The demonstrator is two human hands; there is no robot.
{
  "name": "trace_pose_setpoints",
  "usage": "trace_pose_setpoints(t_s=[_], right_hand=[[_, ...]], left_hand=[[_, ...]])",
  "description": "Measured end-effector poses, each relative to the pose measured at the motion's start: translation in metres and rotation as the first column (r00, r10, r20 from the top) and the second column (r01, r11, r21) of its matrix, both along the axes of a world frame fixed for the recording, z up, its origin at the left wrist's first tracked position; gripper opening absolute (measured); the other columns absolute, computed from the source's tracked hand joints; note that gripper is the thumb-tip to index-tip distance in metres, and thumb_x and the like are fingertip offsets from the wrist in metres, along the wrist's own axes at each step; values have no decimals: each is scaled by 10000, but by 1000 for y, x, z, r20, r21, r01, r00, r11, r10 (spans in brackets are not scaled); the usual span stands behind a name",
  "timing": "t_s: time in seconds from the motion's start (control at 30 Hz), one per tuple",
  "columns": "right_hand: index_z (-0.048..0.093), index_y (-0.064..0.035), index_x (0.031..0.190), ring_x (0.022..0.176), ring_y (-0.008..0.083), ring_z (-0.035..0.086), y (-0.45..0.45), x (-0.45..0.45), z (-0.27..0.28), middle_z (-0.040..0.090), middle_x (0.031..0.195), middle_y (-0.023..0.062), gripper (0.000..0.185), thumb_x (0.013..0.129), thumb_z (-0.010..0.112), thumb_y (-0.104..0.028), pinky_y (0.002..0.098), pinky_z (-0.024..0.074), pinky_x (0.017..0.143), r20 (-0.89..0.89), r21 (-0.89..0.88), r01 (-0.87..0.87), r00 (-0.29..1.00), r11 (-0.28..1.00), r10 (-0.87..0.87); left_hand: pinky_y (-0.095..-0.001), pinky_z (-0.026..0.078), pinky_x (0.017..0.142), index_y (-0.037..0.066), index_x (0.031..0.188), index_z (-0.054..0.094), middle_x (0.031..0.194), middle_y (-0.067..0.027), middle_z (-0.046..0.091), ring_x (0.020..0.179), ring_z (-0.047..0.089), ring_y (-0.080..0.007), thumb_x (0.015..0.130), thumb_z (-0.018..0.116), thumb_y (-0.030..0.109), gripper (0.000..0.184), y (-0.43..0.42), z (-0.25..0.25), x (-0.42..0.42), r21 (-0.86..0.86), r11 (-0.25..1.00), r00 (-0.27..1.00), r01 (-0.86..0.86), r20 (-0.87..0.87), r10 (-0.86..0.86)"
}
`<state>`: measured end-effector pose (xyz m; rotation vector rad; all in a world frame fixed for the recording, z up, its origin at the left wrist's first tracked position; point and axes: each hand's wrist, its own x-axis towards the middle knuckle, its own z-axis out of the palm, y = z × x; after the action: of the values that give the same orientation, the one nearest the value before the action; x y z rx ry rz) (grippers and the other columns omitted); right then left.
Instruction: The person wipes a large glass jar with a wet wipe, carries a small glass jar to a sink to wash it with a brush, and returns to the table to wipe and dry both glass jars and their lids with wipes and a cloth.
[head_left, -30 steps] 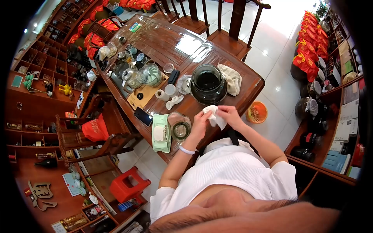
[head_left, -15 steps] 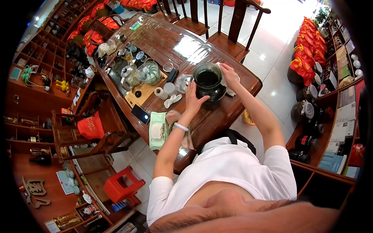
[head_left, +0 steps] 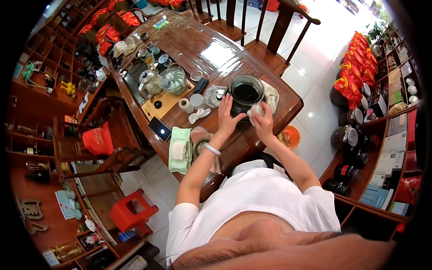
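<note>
A dark-filled glass jar [head_left: 246,91] stands on the wooden table near its right end. My left hand [head_left: 228,118] lies against the jar's left side, its fingers spread and thumb apart. Bunched in my right hand [head_left: 263,120] is a white wipe [head_left: 257,109], pressed to the jar's near right side. Behind the jar on the right lies a cream cloth [head_left: 271,98]. A metal-knobbed lid [head_left: 218,96] in clear plastic is just left of the jar. The green wipes pack [head_left: 180,150] and a glass lid [head_left: 202,146] lie by my left forearm.
On the table [head_left: 189,45] are a phone [head_left: 159,128], a crumpled tissue [head_left: 199,115], a glass bowl [head_left: 172,81] and a glass teapot [head_left: 147,82]. An orange bin [head_left: 289,137] stands on the floor at right. Wooden chairs [head_left: 270,49] line the far side.
Both hands moved from the table's near edge to the jar. My right hand then came from the jar's far right side to its near side with the wipe.
</note>
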<state>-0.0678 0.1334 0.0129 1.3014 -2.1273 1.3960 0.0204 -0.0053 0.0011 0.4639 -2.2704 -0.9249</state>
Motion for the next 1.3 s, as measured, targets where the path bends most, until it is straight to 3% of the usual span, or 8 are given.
trace_pose_setpoints(t_s=[0.13,0.37,0.5,0.63,0.7,0.9,1.03,1.3], right_hand=[[636,-81,845,957,273,475,10,16,38,492,1054,111,210,641,595,-55,402,368,849,-319,106,-266,903,958,286],[681,-152,751,1163,286,306,-51,-8,104,469,1163,45,188,679,532,-242,484,104,1004,-469,876,138,464,461,752],[673,-158,775,1183,271,264,-83,8,116,470,1156,73,198,694,543,-283,482,101,988,-486,854,337,247,396,838],[668,-136,797,1126,254,360,-145,-23,90,523,1088,83,208,687,590,-294,500,172,947,-395,918,156,446,365,803],[659,-81,821,979,260,503,-172,-36,118,596,953,86,277,660,638,-305,486,291,870,73,996,-29,768,-80,636],[624,14,856,730,148,535,-179,-136,94,593,746,82,278,709,567,-216,365,462,577,549,822,-561,826,100,125],[568,21,654,582,121,468,-120,-197,18,508,576,66,196,744,486,-133,296,382,533,682,459,-752,640,473,354],[596,20,759,584,57,450,-19,-96,7,511,607,-24,196,808,477,-128,246,375,508,764,221,-122,638,968,-94]], left_hand=[[-379,237,985,-20,1271,259,1290,-202,306,1214,263,-325,587,724,256,872,7,-10,3,163,980,990,-110,-75,123],[-383,265,967,1,1301,181,1295,-183,293,1184,290,-325,562,742,264,965,10,-15,5,323,938,983,-125,-85,161],[-399,225,985,34,1311,177,1300,-141,310,1189,283,-319,556,749,313,988,8,-24,4,391,916,981,-89,-125,149],[-423,122,1016,24,1304,191,1301,-146,317,1203,273,-302,556,746,370,994,9,-16,7,396,903,983,-164,-13,184],[-424,121,1016,21,1301,195,1296,-149,324,1203,274,-298,554,744,381,995,8,-16,7,393,909,985,-139,-39,167],[-395,124,1018,23,1298,217,1278,-143,359,1192,304,-276,553,763,304,965,5,-11,8,313,941,987,-129,-56,154],[-403,147,1013,34,1297,231,1267,-153,366,1179,320,-287,546,765,304,960,6,-11,7,319,936,984,-147,-51,172],[-403,298,925,70,1304,233,1172,-177,403,1094,366,-330,535,771,310,969,8,-6,5,370,921,980,-118,-107,168]])
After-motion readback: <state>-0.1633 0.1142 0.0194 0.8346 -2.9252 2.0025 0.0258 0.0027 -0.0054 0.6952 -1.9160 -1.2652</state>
